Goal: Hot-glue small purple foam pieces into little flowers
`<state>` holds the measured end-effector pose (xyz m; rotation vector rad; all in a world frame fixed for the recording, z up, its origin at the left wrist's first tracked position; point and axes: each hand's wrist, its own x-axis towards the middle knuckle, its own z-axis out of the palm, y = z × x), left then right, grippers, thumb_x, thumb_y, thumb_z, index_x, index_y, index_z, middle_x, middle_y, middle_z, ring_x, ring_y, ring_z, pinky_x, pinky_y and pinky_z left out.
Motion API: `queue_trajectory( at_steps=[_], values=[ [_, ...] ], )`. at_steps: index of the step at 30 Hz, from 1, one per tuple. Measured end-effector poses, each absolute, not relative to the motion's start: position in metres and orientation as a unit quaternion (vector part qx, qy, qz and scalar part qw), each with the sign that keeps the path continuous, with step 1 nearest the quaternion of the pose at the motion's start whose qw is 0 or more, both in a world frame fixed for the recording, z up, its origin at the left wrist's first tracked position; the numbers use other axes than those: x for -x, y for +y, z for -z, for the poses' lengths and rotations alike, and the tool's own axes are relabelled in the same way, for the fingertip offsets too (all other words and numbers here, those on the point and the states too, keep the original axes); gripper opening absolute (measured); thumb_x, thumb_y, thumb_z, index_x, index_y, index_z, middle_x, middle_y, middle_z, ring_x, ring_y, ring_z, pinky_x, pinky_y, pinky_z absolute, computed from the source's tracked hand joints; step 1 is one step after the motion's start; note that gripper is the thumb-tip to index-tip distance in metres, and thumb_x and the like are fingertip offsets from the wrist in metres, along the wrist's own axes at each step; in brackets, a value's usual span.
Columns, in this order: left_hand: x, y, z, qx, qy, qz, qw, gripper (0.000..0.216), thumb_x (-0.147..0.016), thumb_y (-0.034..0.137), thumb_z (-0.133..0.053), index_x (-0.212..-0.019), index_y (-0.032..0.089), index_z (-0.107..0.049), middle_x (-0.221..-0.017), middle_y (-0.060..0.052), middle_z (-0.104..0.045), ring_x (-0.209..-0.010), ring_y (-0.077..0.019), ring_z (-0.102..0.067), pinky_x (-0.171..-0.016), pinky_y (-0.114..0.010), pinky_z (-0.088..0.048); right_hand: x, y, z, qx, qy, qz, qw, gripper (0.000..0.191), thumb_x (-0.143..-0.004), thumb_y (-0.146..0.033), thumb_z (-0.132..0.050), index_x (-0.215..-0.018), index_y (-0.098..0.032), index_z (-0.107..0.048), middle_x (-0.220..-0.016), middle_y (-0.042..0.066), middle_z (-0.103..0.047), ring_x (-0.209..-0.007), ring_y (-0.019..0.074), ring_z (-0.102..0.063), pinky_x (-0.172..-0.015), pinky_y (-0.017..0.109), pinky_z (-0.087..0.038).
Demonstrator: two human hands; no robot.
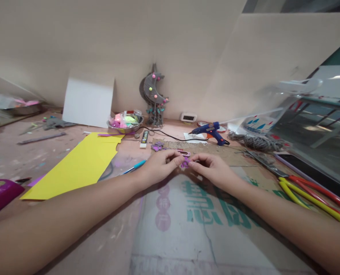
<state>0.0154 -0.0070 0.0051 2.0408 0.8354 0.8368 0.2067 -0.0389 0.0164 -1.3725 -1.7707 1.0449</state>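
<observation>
Both hands meet over the printed cardboard sheet (175,244) in the middle of the table. Between their fingertips is a small purple flower-like piece (184,163). My left hand (164,165) pinches its left side with thumb and forefinger. From the right, my right hand (208,168) grips the same piece, also with thumb and forefinger. Just behind the fingers lies a small pink-edged tool (184,153), whose kind I cannot make out. Another purple and grey piece (157,146) rests a little farther back on the left.
Around me lie a yellow sheet (78,164), a blue pen (135,166), a blue glue gun (208,131) with its cord, red-and-yellow-handled scissors (290,178) and a phone (316,173). A metal bowl (135,128) and a grey moon ornament (154,89) stand near the wall.
</observation>
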Motion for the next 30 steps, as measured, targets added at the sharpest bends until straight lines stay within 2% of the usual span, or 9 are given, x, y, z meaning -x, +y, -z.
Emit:
queue_trajectory(
  at_steps=[5,11,13,16,18,21,23,26,30],
  values=[
    [-0.016,-0.008,-0.005,-0.796,0.349,-0.314,0.381,0.026,-0.082,0.037,-0.05,-0.082,0.015,-0.063,-0.077,-0.002,-0.064,-0.068,-0.0126,-0.055,-0.061,-0.022,-0.041,-0.207,-0.04,-0.016,0.521,-0.704,-0.366,0.316,0.028,-0.079,-0.043,-0.057,-0.079,-0.016,-0.064,-0.057,-0.003,-0.053,-0.048,0.0086,-0.044,-0.045,0.021,-0.034],
    [-0.016,-0.01,-0.01,-0.82,0.332,-0.273,0.378,0.02,-0.08,0.029,-0.05,-0.075,0.016,-0.064,-0.068,0.001,-0.061,-0.065,-0.0118,-0.053,-0.06,-0.022,-0.039,-0.208,-0.039,-0.015,0.506,-0.723,-0.34,0.325,0.026,-0.082,-0.04,-0.054,-0.081,-0.016,-0.064,-0.07,0.001,-0.061,-0.056,0.0108,-0.051,-0.052,0.023,-0.04],
    [-0.016,-0.01,-0.009,-0.813,0.333,-0.281,0.386,0.022,-0.081,0.031,-0.049,-0.076,0.015,-0.064,-0.069,0.001,-0.061,-0.066,-0.0118,-0.053,-0.06,-0.022,-0.039,-0.208,-0.04,-0.016,0.502,-0.718,-0.339,0.342,0.026,-0.084,-0.04,-0.052,-0.093,-0.017,-0.063,-0.068,0.0,-0.059,-0.055,0.0114,-0.051,-0.051,0.023,-0.04],
    [-0.017,-0.008,-0.006,-0.786,0.357,-0.306,0.403,0.024,-0.081,0.036,-0.051,-0.077,0.015,-0.062,-0.068,0.0,-0.059,-0.063,-0.0112,-0.051,-0.058,-0.022,-0.038,-0.209,-0.043,-0.02,0.506,-0.694,-0.293,0.42,0.031,-0.085,-0.039,-0.051,-0.109,-0.02,-0.053,-0.063,-0.004,-0.053,-0.05,0.0113,-0.048,-0.048,0.024,-0.039],
    [-0.017,-0.007,-0.004,-0.766,0.373,-0.32,0.415,0.026,-0.081,0.039,-0.051,-0.079,0.015,-0.06,-0.065,0.001,-0.056,-0.058,-0.0102,-0.047,-0.053,-0.021,-0.036,-0.21,-0.045,-0.023,0.521,-0.692,-0.216,0.452,0.021,-0.084,-0.037,-0.052,-0.094,-0.019,-0.057,-0.062,-0.003,-0.052,-0.052,0.0116,-0.048,-0.05,0.024,-0.039],
    [-0.016,-0.005,-0.003,-0.749,0.38,-0.342,0.421,0.027,-0.081,0.041,-0.051,-0.079,0.015,-0.058,-0.06,0.003,-0.052,-0.052,-0.0088,-0.044,-0.05,-0.021,-0.033,-0.208,-0.048,-0.027,0.541,-0.728,-0.137,0.398,0.023,-0.083,-0.034,-0.053,-0.069,-0.018,-0.061,-0.063,0.001,-0.059,-0.06,0.0142,-0.053,-0.057,0.026,-0.04],
    [-0.016,-0.006,-0.004,-0.748,0.38,-0.35,0.417,0.027,-0.08,0.042,-0.052,-0.077,0.016,-0.057,-0.059,0.004,-0.051,-0.052,-0.0085,-0.043,-0.051,-0.021,-0.034,-0.206,-0.049,-0.026,0.541,-0.752,-0.145,0.349,0.023,-0.082,-0.033,-0.053,-0.071,-0.018,-0.066,-0.069,0.003,-0.066,-0.065,0.0163,-0.058,-0.061,0.027,-0.042],
    [-0.016,-0.007,-0.005,-0.752,0.378,-0.348,0.412,0.027,-0.08,0.042,-0.052,-0.075,0.015,-0.057,-0.061,0.003,-0.052,-0.053,-0.0088,-0.044,-0.053,-0.021,-0.035,-0.203,-0.047,-0.023,0.539,-0.75,-0.186,0.335,0.023,-0.082,-0.034,-0.054,-0.082,-0.018,-0.07,-0.079,0.004,-0.07,-0.071,0.0175,-0.061,-0.064,0.028,-0.044],
    [-0.017,-0.008,-0.007,-0.765,0.364,-0.337,0.41,0.025,-0.08,0.038,-0.052,-0.074,0.014,-0.057,-0.066,0.001,-0.055,-0.06,-0.0101,-0.047,-0.056,-0.022,-0.036,-0.202,-0.045,-0.02,0.552,-0.717,-0.245,0.348,0.025,-0.081,-0.037,-0.054,-0.079,-0.017,-0.069,-0.071,0.002,-0.067,-0.061,0.0142,-0.057,-0.056,0.025,-0.042]
  ],
)
